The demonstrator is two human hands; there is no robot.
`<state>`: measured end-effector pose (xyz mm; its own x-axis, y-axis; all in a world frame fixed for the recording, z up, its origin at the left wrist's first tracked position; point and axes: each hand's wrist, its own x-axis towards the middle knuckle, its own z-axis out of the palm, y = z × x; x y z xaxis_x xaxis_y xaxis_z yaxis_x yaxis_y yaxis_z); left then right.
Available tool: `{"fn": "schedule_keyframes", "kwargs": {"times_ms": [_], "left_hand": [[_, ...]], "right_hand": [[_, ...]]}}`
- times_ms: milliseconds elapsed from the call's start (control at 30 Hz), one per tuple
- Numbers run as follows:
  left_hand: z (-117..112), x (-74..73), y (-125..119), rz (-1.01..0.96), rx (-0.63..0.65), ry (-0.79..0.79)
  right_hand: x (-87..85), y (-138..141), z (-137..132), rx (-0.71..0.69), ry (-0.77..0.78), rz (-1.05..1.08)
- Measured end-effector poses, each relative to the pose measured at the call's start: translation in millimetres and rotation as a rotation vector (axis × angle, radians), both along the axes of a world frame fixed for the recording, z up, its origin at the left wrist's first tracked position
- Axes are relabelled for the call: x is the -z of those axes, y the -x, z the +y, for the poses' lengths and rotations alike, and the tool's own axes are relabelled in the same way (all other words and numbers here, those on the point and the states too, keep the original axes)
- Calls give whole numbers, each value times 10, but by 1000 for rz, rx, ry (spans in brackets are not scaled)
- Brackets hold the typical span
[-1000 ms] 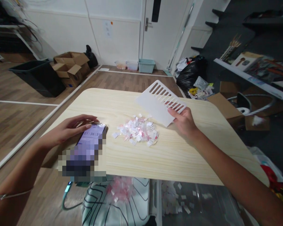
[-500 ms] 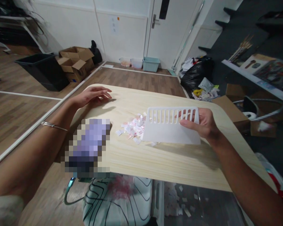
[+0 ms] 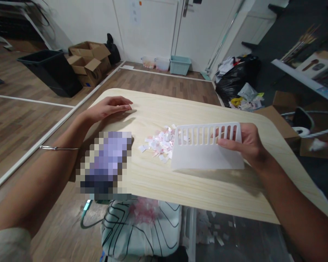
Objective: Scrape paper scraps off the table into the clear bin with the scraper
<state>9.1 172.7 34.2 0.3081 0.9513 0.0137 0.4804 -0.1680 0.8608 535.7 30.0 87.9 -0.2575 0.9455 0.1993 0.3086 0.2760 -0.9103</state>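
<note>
My right hand (image 3: 253, 145) grips the right end of a white plastic scraper (image 3: 207, 156), thumb on the near face and fingers behind its slotted upper edge. The scraper stands tilted over the wooden tabletop (image 3: 158, 185). Just left of it, partly behind its left edge, lies a loose pile of small white and pinkish paper scraps (image 3: 161, 142). Near the table's far left corner, my left hand (image 3: 110, 109) rests with fingers loosely stretched out, holding nothing. Between my left forearm and the scraps sits a purple oblong thing (image 3: 109, 153), its details hidden by pixelation.
Below the near edge are a pale seat with black lines (image 3: 142, 236), bearing reddish bits, and a grey bin (image 3: 235, 236) holding scraps. A black bin (image 3: 50, 74) and cardboard boxes (image 3: 90, 62) stand left on the floor. Black bags (image 3: 235, 80) and an open carton (image 3: 278, 116) are to the right.
The view has shifted slightly, so the table contents appear a little farther right. My right hand still holds the scraper beside the scraps. My left hand's fingertips appear lower, closer to the tabletop.
</note>
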Motion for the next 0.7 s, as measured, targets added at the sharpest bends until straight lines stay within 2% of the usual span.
{"fn": "schedule_keyframes", "kwargs": {"times_ms": [100, 267, 400, 533, 600, 700], "left_hand": [[-1, 4, -10, -7, 0, -7], [-6, -4, -25, 2, -2, -2], [-35, -29, -56, 18, 3, 2], [-67, -55, -71, 27, 18, 11], [-73, -69, -73, 20, 15, 15], [-76, -90, -80, 16, 10, 22]], "right_hand": [[4, -8, 3, 19, -12, 5], [14, 15, 17, -51, 6, -33], [46, 128, -19, -131, -3, -29], [112, 276, -110, -207, 59, -21], [142, 333, -162, -209, 77, -13], [156, 370, -207, -136, 62, 48]]}}
